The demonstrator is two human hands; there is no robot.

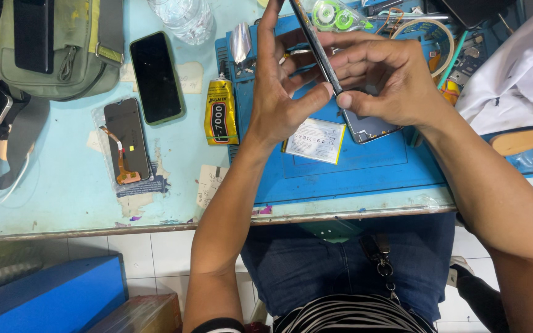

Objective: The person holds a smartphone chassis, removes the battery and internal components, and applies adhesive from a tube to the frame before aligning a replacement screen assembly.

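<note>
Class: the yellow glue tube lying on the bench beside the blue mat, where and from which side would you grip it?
Grip the yellow glue tube across its flat, wide body, coming from above. It lies flat, nozzle pointing away, its left side open; the blue mat crowds its right edge.

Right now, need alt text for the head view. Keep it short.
Seen from above, both hands hold a thin dark phone part edge-on above a blue work mat: left hand, right hand. On the mat lie a white battery and an open phone frame; to the left, a yellow glue tube and two phones lie on the pale bench.
</note>
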